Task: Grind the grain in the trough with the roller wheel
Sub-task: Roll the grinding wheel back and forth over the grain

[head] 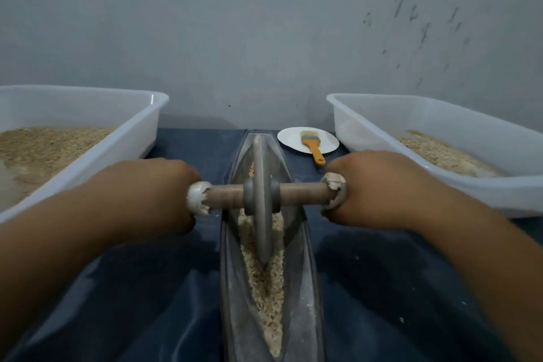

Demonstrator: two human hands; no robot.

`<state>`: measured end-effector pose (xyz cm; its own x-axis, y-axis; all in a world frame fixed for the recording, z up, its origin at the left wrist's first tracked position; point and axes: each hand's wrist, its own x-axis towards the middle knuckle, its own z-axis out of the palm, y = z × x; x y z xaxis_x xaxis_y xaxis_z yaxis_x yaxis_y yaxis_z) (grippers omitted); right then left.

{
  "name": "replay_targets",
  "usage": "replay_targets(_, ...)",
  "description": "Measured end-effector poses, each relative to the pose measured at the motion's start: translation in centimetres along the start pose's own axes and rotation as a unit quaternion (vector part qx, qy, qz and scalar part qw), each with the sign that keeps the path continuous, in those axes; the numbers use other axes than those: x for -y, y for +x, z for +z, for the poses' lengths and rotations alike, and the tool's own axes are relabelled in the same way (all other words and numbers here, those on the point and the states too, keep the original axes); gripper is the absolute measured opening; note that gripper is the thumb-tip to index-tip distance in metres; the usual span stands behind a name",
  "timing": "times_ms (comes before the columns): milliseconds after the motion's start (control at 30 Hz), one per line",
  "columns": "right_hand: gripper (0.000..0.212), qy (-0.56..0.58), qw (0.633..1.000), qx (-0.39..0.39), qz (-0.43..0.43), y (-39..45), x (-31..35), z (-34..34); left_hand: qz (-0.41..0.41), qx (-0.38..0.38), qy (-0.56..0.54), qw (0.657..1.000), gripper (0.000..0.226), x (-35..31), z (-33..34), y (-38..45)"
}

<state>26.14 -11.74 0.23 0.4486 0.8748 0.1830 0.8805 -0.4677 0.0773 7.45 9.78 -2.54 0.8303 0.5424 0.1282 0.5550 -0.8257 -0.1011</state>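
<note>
Both forearms reach forward from the near edge of the table, one on each side of the long metal trough (pixel 305 288), which runs straight down the middle from the near edge toward the back edge. Grain (pixel 266 282) lies along the trough's narrow bottom, thickest toward the near end. Inside the trough the roller wheel (pixel 262 200) stands upright on its rim, about midway along the length, its edge down in the grain. A wooden axle (pixel 302 192) passes through the wheel's hub and sticks out level over both trough walls. At the axle's left end the left hand (pixel 158 194) has its grip wrapped around a pale wrapping on the handle, and the right hand (pixel 379 189) holds the right end the same way, knuckles up, wrists straight. Dark blue cloth (pixel 152 288) covers the table, with bare stretches on either side of the trough. At the left edge sits a white bin (pixel 138 132) of ground meal, and a second white bin (pixel 440 182) sits at the right edge, both near the hands. Near the back edge, between the trough and the right bin, a white plate (pixel 291 139) carries an orange-handled brush (pixel 313 147).
</note>
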Motion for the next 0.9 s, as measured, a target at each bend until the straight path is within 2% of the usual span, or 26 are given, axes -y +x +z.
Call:
replay_targets(67,0.021,-0.052,0.995,-0.082,0.01,0.5,0.4,0.7,-0.016,-0.102,0.01,0.995,0.021,-0.7,0.4,-0.1)
replay_targets(133,0.027,-0.09,0.989,-0.117,0.02,1.0,0.7,1.3,-0.018,-0.189,0.02,0.982,0.026,-1.4,0.9,-0.2)
replay_targets(233,0.028,-0.102,0.986,-0.133,0.027,1.2,0.7,1.7,-0.016,-0.2,0.015,0.979,0.023,-1.5,0.7,-0.2)
replay_targets(300,0.022,-0.061,0.995,-0.082,0.021,0.9,0.2,1.3,0.001,-0.161,0.024,0.987,0.023,-1.3,0.0,-0.4)
replay_targets(400,0.021,0.067,0.992,0.108,0.002,-0.3,-0.3,-0.7,0.039,-0.045,0.018,0.998,0.015,-0.5,-1.0,-0.8)
replay_targets(467,0.026,0.143,0.966,0.215,-0.007,-1.1,-0.3,-2.1,0.055,0.073,-0.022,0.996,0.032,0.1,-1.5,-1.4)
replay_targets(533,0.03,0.153,0.958,0.242,-0.011,-1.5,-0.2,-2.6,0.061,0.143,-0.051,0.986,0.043,0.2,-1.7,-1.8)
replay_targets(567,0.031,0.135,0.966,0.222,-0.012,-1.5,-0.1,-2.5,0.057,0.149,-0.057,0.985,0.044,0.2,-1.6,-1.9)
replay_targets(633,0.027,0.066,0.989,0.129,-0.011,-1.1,0.3,-1.6,0.037,0.103,-0.051,0.993,0.036,-0.2,-1.3,-1.8)
replay_targets(700,0.022,-0.022,1.0,0.002,-0.002,-0.5,1.0,-0.2,0.009,-0.003,-0.02,1.0,0.016,-1.1,-1.0,-1.6)
replay_targets(767,0.023,-0.078,0.993,-0.087,0.018,0.3,1.6,0.9,-0.01,-0.105,0.003,0.994,0.023,-2.0,-0.7,-1.4)
replay_targets(833,0.024,-0.086,0.989,-0.114,0.033,0.9,1.8,1.6,-0.008,-0.159,0.014,0.987,0.027,-2.6,-0.6,-1.2)
replay_targets(900,0.02,-0.055,0.995,-0.079,0.033,0.9,1.3,1.5,0.013,-0.157,0.023,0.987,0.027,-2.4,-0.6,-1.1)
